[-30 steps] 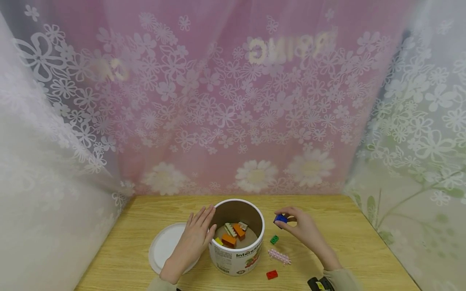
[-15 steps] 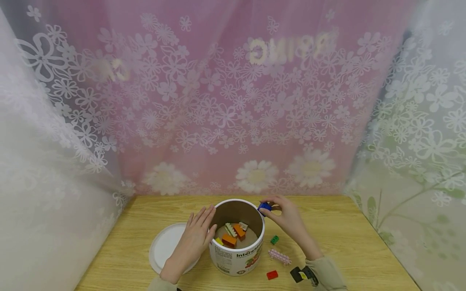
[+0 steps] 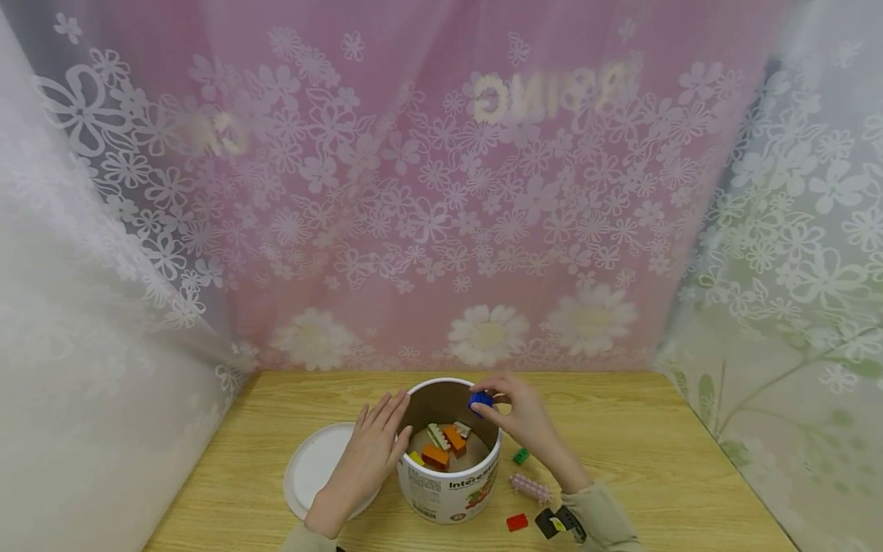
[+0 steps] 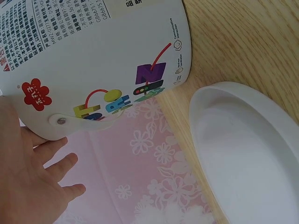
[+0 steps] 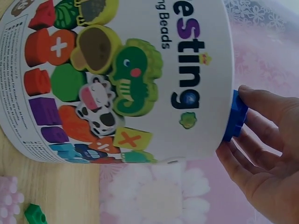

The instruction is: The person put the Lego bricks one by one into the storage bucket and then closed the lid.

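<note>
blue brick (image 3: 479,403) is pinched between right fingers (image 5: 239,169); left fingers (image 4: 63,167) lie spread against the white tub (image 3: 441,494).

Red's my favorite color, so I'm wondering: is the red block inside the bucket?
No, the red block lies on the wooden table, outside the bucket.

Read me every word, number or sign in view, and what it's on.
"Interes…": white bucket, head view; ending cut off.
"esting" and "ng Beads": white bucket, right wrist view; beginnings cut off.
"+" and "×": printed shapes on it, right wrist view.
Remaining bucket print: too small or blurred.
Curtain letters: too blurred.
</note>
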`<state>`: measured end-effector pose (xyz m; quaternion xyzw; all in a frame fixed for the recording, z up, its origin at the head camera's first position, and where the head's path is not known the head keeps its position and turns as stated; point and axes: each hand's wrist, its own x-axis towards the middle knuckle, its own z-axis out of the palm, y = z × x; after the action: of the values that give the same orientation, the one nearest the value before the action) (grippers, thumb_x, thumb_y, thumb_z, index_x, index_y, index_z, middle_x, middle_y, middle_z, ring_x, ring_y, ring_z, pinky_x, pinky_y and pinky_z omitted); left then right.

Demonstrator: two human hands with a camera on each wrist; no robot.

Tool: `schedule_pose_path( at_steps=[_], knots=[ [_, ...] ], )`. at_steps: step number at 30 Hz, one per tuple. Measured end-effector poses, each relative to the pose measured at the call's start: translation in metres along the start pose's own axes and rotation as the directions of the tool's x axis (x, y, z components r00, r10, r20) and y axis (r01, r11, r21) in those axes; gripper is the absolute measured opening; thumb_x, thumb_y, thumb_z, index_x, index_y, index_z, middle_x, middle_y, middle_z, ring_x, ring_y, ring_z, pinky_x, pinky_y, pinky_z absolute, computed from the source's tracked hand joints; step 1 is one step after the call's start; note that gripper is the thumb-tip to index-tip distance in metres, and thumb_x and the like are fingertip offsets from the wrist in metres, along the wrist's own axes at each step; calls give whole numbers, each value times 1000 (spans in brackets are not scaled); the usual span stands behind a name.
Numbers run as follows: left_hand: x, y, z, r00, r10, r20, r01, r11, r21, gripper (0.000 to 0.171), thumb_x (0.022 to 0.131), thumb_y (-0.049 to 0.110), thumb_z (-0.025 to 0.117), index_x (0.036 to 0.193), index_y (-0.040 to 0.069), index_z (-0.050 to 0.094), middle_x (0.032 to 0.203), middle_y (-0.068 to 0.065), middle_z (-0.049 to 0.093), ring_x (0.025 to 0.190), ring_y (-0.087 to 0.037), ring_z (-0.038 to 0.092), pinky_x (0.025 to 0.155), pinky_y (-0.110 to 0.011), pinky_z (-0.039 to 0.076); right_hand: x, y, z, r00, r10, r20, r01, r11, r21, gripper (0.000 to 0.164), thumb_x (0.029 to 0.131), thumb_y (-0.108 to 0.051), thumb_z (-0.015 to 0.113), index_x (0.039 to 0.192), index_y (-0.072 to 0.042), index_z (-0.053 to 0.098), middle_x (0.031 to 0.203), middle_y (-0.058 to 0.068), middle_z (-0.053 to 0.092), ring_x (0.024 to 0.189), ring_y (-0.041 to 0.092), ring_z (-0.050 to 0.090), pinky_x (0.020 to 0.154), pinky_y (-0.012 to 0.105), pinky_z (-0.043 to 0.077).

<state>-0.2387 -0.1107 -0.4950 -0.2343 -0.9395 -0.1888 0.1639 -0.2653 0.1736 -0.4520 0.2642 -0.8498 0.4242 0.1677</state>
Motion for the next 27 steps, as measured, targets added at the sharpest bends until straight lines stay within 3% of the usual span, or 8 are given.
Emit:
schedule_pose_path(
  at_steps=[6,14,22,27],
  knots=[
    [0,0,0,1000,-4,5,4,1000,-1,57,110,42,39,157,10,39,163,-4,36,151,-29,31,123,-60,19,-2,-3,5,996,-43,74,44,999,-11,23,89,-13,79,111,-15,75,111,5,69,89,18,68,76,37,62],
    [-1,0,1,1000,0,-6,0,1000,-2,56,110,40,42,156,9,41,162,-6,38,150,-30,32,122,-61,19,-2,-1,9,984,-64,167,79,993,-85,19,90,-14,79,108,-17,74,108,1,66,86,15,64,72,28,58],
    [-1,1,0,1000,-4,-11,4,1000,4,56,110,40,42,156,8,41,162,-5,38,150,-30,32,122,-61,20,-4,-3,10,979,-55,195,77,991,-109,22,88,-9,79,108,-16,73,111,3,66,94,20,67,79,39,60],
    [-1,1,0,1000,2,-17,-2,1000,1,56,110,40,42,156,8,41,162,-6,38,150,-31,33,122,-61,20,-4,-3,10,978,-44,205,69,990,-119,24,88,-9,79,110,-18,73,110,-1,67,99,20,68,85,37,60]
  ],
)
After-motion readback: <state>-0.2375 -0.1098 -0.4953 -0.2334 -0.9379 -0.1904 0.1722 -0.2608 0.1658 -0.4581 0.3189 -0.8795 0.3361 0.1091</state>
